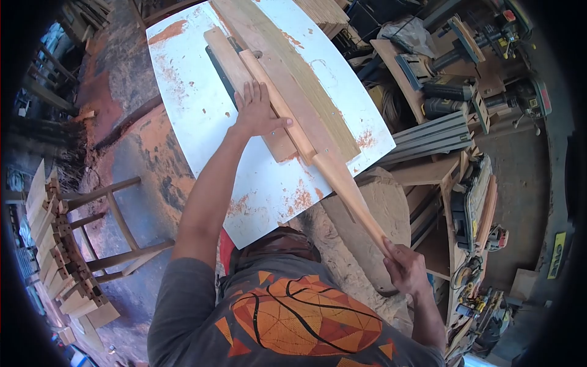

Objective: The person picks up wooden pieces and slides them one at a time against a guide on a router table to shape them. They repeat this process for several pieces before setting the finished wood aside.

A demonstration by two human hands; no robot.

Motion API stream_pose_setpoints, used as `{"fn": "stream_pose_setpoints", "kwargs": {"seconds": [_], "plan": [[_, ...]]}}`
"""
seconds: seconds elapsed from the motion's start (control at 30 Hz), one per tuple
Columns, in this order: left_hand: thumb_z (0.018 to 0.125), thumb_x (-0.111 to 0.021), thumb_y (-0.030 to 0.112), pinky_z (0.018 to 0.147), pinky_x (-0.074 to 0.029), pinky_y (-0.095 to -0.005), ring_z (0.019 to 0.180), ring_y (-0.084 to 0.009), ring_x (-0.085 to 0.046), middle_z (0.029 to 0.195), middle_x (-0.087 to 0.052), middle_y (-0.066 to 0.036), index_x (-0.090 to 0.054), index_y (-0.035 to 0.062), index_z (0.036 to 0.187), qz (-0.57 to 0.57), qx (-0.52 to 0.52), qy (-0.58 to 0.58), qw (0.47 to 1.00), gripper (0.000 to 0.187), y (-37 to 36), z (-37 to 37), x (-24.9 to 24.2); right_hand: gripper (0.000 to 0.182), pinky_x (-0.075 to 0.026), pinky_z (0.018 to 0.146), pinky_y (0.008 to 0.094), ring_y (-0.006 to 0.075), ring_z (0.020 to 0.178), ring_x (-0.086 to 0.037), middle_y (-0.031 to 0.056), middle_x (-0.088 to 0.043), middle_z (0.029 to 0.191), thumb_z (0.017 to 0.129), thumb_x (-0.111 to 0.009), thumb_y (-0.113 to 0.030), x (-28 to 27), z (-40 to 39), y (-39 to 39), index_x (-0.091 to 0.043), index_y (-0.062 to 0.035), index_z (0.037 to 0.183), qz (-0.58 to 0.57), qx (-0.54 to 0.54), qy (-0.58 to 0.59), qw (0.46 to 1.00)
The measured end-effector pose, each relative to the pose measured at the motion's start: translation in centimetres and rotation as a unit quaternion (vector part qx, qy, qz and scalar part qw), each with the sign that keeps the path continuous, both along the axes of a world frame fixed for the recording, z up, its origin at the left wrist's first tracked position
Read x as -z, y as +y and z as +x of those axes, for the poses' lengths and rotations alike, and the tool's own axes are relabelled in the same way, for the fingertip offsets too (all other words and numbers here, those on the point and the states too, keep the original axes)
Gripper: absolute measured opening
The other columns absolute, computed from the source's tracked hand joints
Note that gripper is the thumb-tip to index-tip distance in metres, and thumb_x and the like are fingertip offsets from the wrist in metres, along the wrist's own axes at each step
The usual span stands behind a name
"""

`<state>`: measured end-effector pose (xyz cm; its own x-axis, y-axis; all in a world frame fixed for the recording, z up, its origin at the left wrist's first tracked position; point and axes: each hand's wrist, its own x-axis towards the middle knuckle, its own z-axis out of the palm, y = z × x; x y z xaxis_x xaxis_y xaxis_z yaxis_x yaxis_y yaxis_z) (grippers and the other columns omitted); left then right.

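Note:
A long, shaped wooden piece (350, 188), like a chair leg, runs diagonally from the white tabletop (183, 110) past its near edge. My right hand (406, 266) is closed around its near, narrow end. My left hand (257, 113) lies flat with fingers stretched over a wooden board (223, 58), its thumb resting on the long piece. A wider wooden strip (293, 92) lies along the far side of the long piece. Close to the piece's far end, a small dark round hole (258, 54) shows in that strip. What my left palm covers is hidden.
Orange sawdust (299, 199) is scattered over the tabletop. Several cordless tools (449, 101) and wood strips fill the shelves at right. A wooden frame (122, 220) and stacked wood pieces (67, 269) stand at left. A thick wood slab (382, 220) is below the long piece.

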<state>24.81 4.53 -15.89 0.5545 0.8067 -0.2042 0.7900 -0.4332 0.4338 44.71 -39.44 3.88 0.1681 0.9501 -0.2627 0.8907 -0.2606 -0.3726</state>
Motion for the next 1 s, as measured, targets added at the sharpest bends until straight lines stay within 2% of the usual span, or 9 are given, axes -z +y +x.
{"fn": "stream_pose_setpoints", "kwargs": {"seconds": [0.07, 0.33, 0.43, 0.5, 0.6, 0.73, 0.8, 1.0], "plan": [[0.070, -0.070, 0.078, 0.119, 0.004, -0.0639, 0.152, -0.0470, 0.009, 0.163, -0.004, -0.033, -0.005, -0.0109, 0.155, 0.007, -0.003, -0.004, 1.000, 0.139, 0.2, -0.1, -0.1, 0.056, -0.057, 0.068, 0.0400, 0.0351, 0.078, -0.071, 0.0165, -0.071, 0.098, 0.083, -0.071, -0.006, 0.0, 0.2, 0.4, -0.061, -0.0155, 0.137, 0.008, -0.001, 0.007, 1.000], [0.070, -0.073, 0.075, 0.119, 0.005, -0.0634, 0.152, -0.0469, 0.009, 0.163, -0.003, -0.032, -0.005, -0.0098, 0.156, 0.012, -0.014, -0.021, 1.000, 0.139, 0.8, -0.2, 0.3, 0.058, -0.057, 0.065, 0.0412, 0.0356, 0.075, -0.070, 0.0160, -0.070, 0.092, 0.082, -0.071, -0.005, -1.2, -1.5, 2.0, -0.060, -0.0140, 0.138, -0.005, 0.003, -0.007, 1.000], [0.070, -0.072, 0.075, 0.119, 0.005, -0.0635, 0.152, -0.0468, 0.009, 0.163, -0.003, -0.032, -0.005, -0.0098, 0.156, 0.015, -0.020, -0.010, 1.000, 0.139, 1.4, -0.2, -0.1, 0.057, -0.056, 0.064, 0.0426, 0.0350, 0.073, -0.069, 0.0151, -0.069, 0.090, 0.082, -0.070, -0.006, -1.7, -2.2, 2.9, -0.059, -0.0111, 0.138, -0.006, -0.017, -0.028, 0.999], [0.070, -0.072, 0.075, 0.119, 0.005, -0.0635, 0.152, -0.0468, 0.010, 0.163, -0.003, -0.032, -0.005, -0.0098, 0.156, 0.016, -0.021, -0.001, 1.000, 0.139, 1.8, -0.3, -0.2, 0.054, -0.055, 0.063, 0.0409, 0.0348, 0.070, -0.069, 0.0184, -0.069, 0.088, 0.083, -0.069, -0.003, -2.0, -2.7, 3.7, -0.060, -0.0031, 0.136, -0.010, -0.020, -0.025, 0.999], [0.071, -0.072, 0.075, 0.119, 0.005, -0.0633, 0.152, -0.0465, 0.010, 0.163, -0.003, -0.032, -0.004, -0.0097, 0.156, 0.012, -0.021, 0.005, 1.000, 0.138, 2.9, -0.6, -0.4, 0.054, -0.056, 0.063, 0.0414, 0.0354, 0.072, -0.069, 0.0182, -0.069, 0.088, 0.083, -0.069, -0.005, -2.2, -3.0, 4.5, -0.059, -0.0021, 0.135, -0.041, -0.018, -0.042, 0.998], [0.070, -0.072, 0.074, 0.119, 0.004, -0.0629, 0.152, -0.0463, 0.010, 0.163, -0.002, -0.032, -0.004, -0.0098, 0.156, 0.003, -0.013, 0.001, 1.000, 0.138, 4.1, -0.7, -0.6, 0.054, -0.056, 0.063, 0.0412, 0.0352, 0.070, -0.069, 0.0177, -0.069, 0.087, 0.082, -0.070, -0.006, -2.4, -3.2, 5.9, -0.060, -0.0020, 0.135, -0.033, -0.022, -0.038, 0.999], [0.070, -0.072, 0.074, 0.120, 0.004, -0.0628, 0.152, -0.0462, 0.010, 0.163, -0.002, -0.032, -0.004, -0.0100, 0.156, 0.002, -0.016, 0.005, 1.000, 0.139, 4.5, -1.0, -0.7, 0.055, -0.053, 0.058, 0.0431, 0.0322, 0.065, -0.066, 0.0116, -0.065, 0.081, 0.084, -0.071, -0.011, -2.1, -3.1, 6.2, -0.059, -0.0089, 0.137, -0.011, -0.036, -0.047, 0.998], [0.069, -0.073, 0.075, 0.119, 0.004, -0.0640, 0.151, -0.0475, 0.010, 0.163, -0.002, -0.033, -0.004, -0.0115, 0.155, -0.001, -0.012, 0.006, 1.000, 0.141, 5.9, -1.2, -0.8, 0.051, -0.054, 0.059, 0.0431, 0.0323, 0.065, -0.066, 0.0116, -0.066, 0.084, 0.085, -0.071, -0.012, -2.3, -3.0, 7.4, -0.061, -0.0097, 0.135, -0.016, -0.027, -0.042, 0.999]]}}
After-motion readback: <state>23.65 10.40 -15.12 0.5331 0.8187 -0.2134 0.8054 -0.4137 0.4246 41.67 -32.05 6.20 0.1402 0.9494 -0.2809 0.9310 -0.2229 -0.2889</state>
